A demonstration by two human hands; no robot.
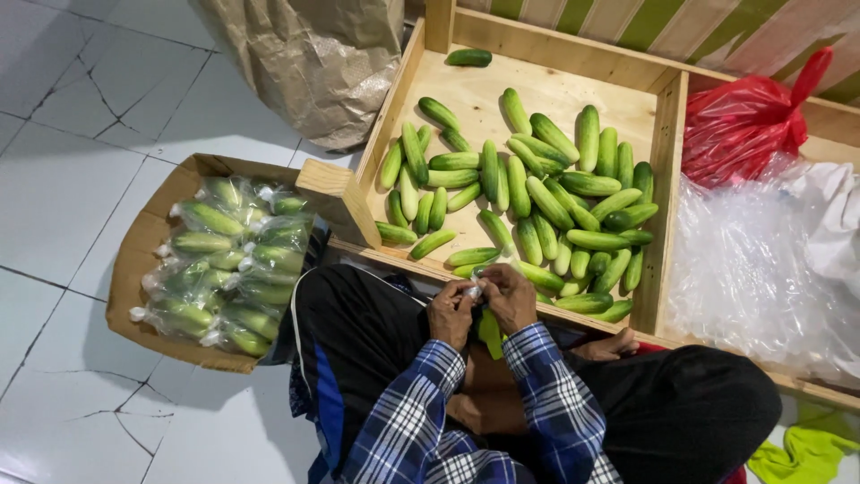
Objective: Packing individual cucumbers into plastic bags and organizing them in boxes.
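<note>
- Both your left hand [451, 314] and right hand [509, 296] pinch a clear bag's neck [473, 289], a cucumber [490, 333] hanging inside.
- Loose cucumbers [546, 202] fill the wooden tray [667, 179].
- Bagged cucumbers [228, 264] pack the cardboard box [134, 260].

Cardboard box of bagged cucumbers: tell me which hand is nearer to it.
Left. The left hand is on the side toward the cardboard box, apart from it across the lap. The right hand sits just beyond the left, farther from the box, both pinching a clear bag.
</note>
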